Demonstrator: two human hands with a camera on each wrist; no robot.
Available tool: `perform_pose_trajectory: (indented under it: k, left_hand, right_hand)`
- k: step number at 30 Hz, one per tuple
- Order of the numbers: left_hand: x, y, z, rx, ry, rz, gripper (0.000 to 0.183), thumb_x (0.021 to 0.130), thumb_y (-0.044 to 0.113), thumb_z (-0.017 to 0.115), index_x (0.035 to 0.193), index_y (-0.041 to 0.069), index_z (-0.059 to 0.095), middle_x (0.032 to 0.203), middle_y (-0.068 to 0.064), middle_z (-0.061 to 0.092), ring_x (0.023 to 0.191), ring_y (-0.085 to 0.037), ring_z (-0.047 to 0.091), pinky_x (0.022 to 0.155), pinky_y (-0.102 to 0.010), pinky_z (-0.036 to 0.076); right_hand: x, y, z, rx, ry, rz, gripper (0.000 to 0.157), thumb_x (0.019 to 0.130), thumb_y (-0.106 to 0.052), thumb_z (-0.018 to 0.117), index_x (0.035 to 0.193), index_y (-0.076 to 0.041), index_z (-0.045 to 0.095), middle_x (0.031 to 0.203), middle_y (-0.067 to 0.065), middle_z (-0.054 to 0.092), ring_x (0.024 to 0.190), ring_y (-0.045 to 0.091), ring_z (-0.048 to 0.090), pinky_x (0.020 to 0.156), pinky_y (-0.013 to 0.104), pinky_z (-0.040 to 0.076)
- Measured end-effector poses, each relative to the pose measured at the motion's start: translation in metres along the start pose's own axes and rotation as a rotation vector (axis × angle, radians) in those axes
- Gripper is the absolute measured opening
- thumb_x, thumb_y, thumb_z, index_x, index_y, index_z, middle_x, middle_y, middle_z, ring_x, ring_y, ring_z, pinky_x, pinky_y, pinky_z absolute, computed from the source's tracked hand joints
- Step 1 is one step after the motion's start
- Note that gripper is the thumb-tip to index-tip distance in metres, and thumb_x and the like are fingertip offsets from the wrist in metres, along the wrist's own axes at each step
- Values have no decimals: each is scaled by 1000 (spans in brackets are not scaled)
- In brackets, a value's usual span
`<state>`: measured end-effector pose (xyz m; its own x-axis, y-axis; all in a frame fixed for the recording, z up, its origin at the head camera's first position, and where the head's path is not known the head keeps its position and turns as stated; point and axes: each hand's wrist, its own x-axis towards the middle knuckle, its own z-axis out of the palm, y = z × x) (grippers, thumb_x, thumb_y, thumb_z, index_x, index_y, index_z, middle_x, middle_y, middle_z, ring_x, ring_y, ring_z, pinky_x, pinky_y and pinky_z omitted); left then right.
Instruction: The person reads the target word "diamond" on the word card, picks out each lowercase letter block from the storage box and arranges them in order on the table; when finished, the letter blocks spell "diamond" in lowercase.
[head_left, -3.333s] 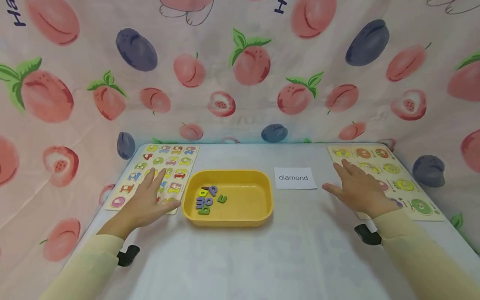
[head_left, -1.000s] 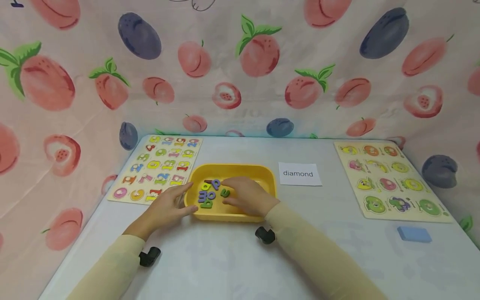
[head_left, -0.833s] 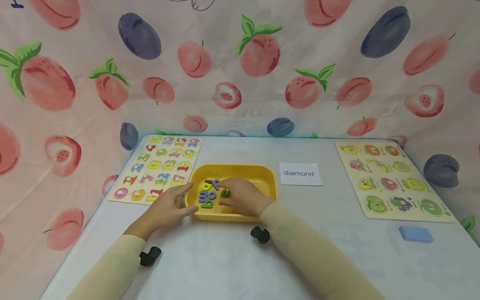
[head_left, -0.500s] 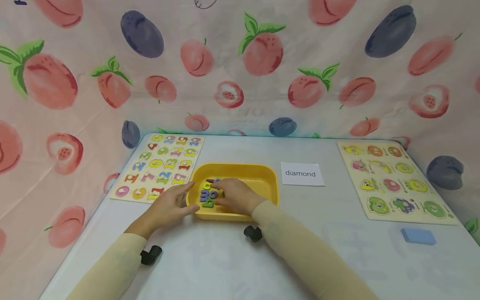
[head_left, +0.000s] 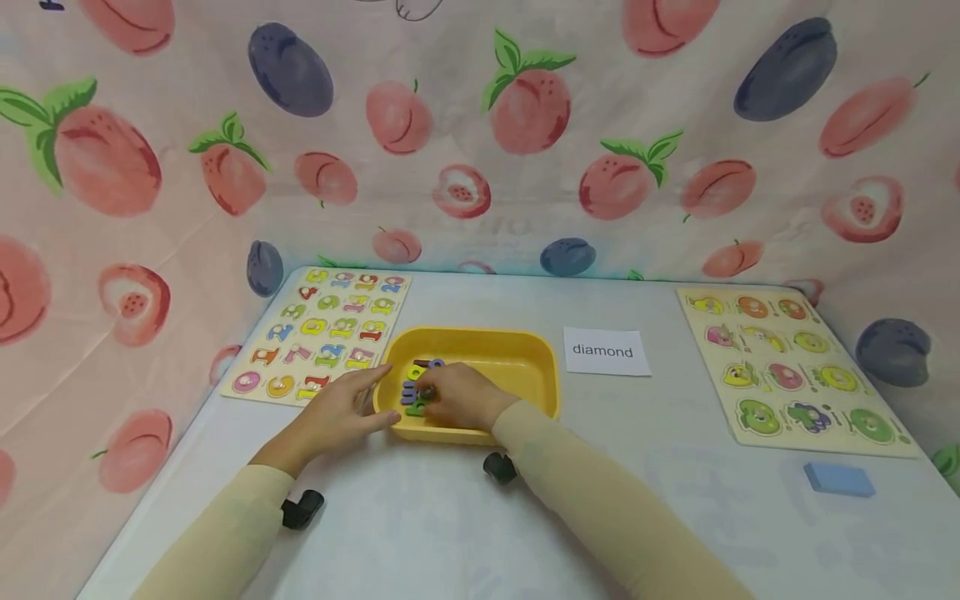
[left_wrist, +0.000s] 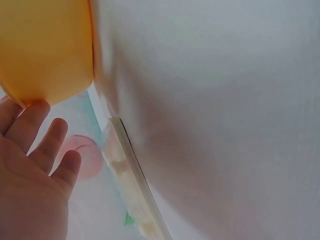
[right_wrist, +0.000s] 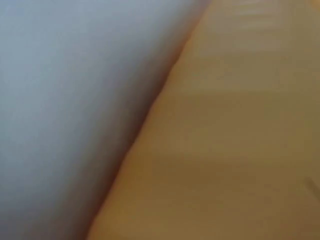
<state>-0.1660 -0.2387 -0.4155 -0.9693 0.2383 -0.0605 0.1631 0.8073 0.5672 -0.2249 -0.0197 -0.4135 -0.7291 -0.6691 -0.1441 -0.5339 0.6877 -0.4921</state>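
The yellow tray (head_left: 517,367) stands mid-table with several small coloured letters at its left end. Among them are a yellow letter (head_left: 415,372), a purple m (head_left: 408,392) and a green letter (head_left: 415,409). My right hand (head_left: 467,395) reaches into the tray; its curled fingertips pinch the letter o (head_left: 427,392), which looks dark in their shadow. The green n is hidden under this hand. My left hand (head_left: 337,408) lies with spread, relaxed fingers at the tray's left end. In the left wrist view, its fingertips touch the tray's outer wall (left_wrist: 50,55).
Behind the tray at right lies a white card (head_left: 607,352) reading "diamond". A number puzzle board (head_left: 315,333) lies at left, a fruit puzzle board (head_left: 787,367) at right. Near the latter is a blue block (head_left: 838,479). A fruit-print cloth (head_left: 480,242) hangs behind the table.
Both hands have come from the sides to the tray. Over the last second my right hand has slid left across the letters and drawn its fingertips together at the o. The left hand has kept still.
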Motion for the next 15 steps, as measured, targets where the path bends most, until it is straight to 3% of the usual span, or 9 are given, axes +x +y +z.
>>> perform_pose_trajectory:
  k: [15]
  left_hand:
    - [1,-1,1,2,-5,4,84,86,53,73,154,16,42,153,-11,45,140,-39,37,111,-64,30]
  right_hand:
    - [11,-1,3,-95,-41,-66,27,95,-23,71,121,-14,74,113,-6,72,104,12,62,103,29,47]
